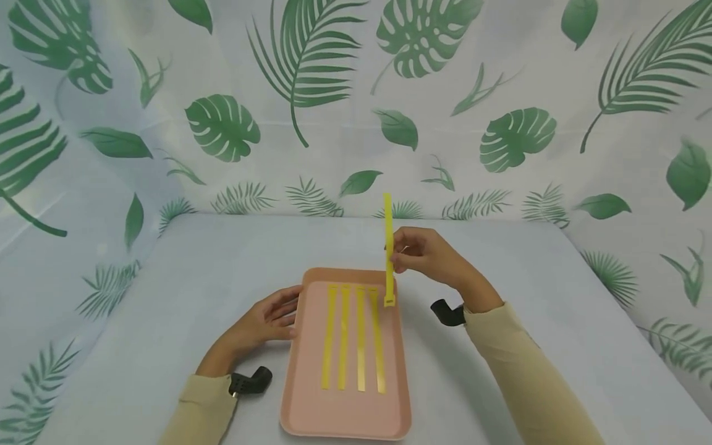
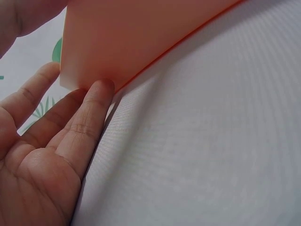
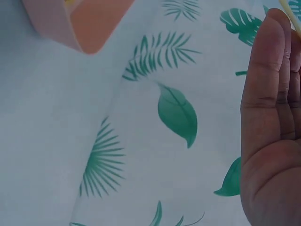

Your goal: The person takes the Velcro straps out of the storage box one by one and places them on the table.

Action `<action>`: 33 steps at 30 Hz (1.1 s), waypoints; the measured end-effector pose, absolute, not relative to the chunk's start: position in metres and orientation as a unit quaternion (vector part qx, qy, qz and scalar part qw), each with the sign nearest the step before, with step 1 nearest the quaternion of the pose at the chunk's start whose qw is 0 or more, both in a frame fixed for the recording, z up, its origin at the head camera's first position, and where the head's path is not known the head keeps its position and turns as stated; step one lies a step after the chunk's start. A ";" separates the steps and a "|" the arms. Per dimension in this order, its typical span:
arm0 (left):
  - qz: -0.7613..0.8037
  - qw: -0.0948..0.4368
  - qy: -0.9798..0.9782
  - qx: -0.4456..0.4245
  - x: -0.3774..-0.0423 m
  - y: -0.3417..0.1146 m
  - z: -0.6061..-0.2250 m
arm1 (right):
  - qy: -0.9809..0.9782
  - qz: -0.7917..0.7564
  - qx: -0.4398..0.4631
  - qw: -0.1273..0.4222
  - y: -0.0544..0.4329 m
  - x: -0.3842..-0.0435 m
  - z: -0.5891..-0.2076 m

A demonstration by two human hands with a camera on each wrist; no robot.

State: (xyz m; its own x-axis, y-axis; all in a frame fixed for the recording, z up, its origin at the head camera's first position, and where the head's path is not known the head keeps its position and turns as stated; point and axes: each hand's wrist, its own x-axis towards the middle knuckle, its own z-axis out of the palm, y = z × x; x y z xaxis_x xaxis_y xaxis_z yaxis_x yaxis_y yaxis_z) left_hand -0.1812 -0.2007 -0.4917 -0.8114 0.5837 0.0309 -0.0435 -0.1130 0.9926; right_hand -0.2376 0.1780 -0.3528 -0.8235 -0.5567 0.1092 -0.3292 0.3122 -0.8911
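My right hand [image 1: 424, 254] pinches a yellow cable tie [image 1: 389, 247] between thumb and fingers, holding it upright over the far right corner of a pink tray [image 1: 345, 417]. Its slotted head points down, overlapping the tray's rim in the head view. Several more yellow cable ties [image 1: 343, 337] lie side by side lengthwise in the tray, slotted heads toward the far end. At the tray's left side, my left hand [image 1: 264, 318] has its fingers extended, fingertips [image 2: 101, 89] against the outer wall. In the right wrist view, only a sliver of the held tie [image 3: 290, 14] shows beside the fingers.
A white-covered table [image 1: 222, 259] lies under the tray. Behind it and at both sides hangs a white cloth [image 1: 334, 148] with green leaf prints. A black wrist camera [image 1: 251, 380] sits at the left cuff, another black camera [image 1: 447, 313] at the right.
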 end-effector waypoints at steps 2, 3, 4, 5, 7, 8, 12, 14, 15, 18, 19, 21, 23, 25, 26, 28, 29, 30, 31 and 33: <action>0.713 0.218 0.631 0.214 -0.181 -0.201 -0.493 | 0.801 -0.528 -0.258 0.112 0.184 -0.234 -0.353; 0.712 0.217 0.632 0.214 -0.182 -0.200 -0.493 | 0.799 -0.535 -0.250 0.114 0.187 -0.233 -0.354; 0.711 0.215 0.634 0.213 -0.181 -0.201 -0.494 | 0.799 -0.540 -0.239 0.115 0.189 -0.231 -0.354; 0.711 0.214 0.635 0.213 -0.181 -0.201 -0.494 | 0.798 -0.544 -0.230 0.117 0.192 -0.230 -0.355; 0.710 0.212 0.637 0.214 -0.181 -0.201 -0.495 | 0.799 -0.549 -0.211 0.124 0.198 -0.227 -0.357; 0.710 0.211 0.636 0.216 -0.181 -0.201 -0.495 | 0.799 -0.551 -0.201 0.130 0.201 -0.226 -0.359; 0.713 0.210 0.632 0.221 -0.180 -0.200 -0.496 | 0.794 -0.562 -0.167 0.161 0.214 -0.222 -0.368; 0.713 0.211 0.631 0.222 -0.179 -0.200 -0.496 | 0.789 -0.567 -0.154 0.178 0.220 -0.221 -0.374; 0.713 0.212 0.630 0.222 -0.179 -0.200 -0.495 | 0.786 -0.570 -0.148 0.186 0.222 -0.220 -0.377; 0.715 0.214 0.628 0.222 -0.179 -0.199 -0.494 | 0.780 -0.576 -0.132 0.205 0.229 -0.219 -0.384; 0.715 0.213 0.628 0.221 -0.179 -0.199 -0.494 | 0.779 -0.576 -0.128 0.210 0.230 -0.219 -0.386; 0.714 0.212 0.629 0.220 -0.179 -0.200 -0.493 | 0.777 -0.579 -0.120 0.218 0.232 -0.218 -0.389; 0.714 0.211 0.631 0.220 -0.179 -0.200 -0.494 | 0.773 -0.582 -0.111 0.226 0.234 -0.217 -0.394; 0.714 0.210 0.630 0.222 -0.179 -0.200 -0.494 | 0.769 -0.585 -0.104 0.235 0.236 -0.216 -0.398; 0.715 0.211 0.629 0.222 -0.179 -0.200 -0.494 | 0.768 -0.586 -0.099 0.240 0.237 -0.216 -0.401; 0.719 0.213 0.623 0.222 -0.179 -0.200 -0.493 | 0.768 -0.583 -0.088 0.251 0.238 -0.216 -0.406; 0.720 0.214 0.622 0.224 -0.179 -0.200 -0.493 | 0.770 -0.579 -0.084 0.256 0.238 -0.216 -0.409; 0.721 0.215 0.619 0.224 -0.179 -0.200 -0.492 | 0.772 -0.574 -0.078 0.261 0.238 -0.216 -0.411; 0.722 0.216 0.618 0.225 -0.179 -0.200 -0.492 | 0.775 -0.568 -0.074 0.266 0.238 -0.216 -0.413; 0.722 0.218 0.617 0.225 -0.178 -0.200 -0.492 | 0.779 -0.559 -0.069 0.276 0.238 -0.215 -0.418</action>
State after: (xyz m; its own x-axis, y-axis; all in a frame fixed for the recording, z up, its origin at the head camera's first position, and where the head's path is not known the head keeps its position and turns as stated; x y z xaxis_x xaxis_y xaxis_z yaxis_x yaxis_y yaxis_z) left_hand -0.1785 -0.1996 -0.4916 -0.8037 0.5923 0.0564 -0.0360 -0.1431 0.9891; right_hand -0.2150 0.2378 -0.4177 -0.8385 -0.4152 -0.3529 0.2011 0.3661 -0.9086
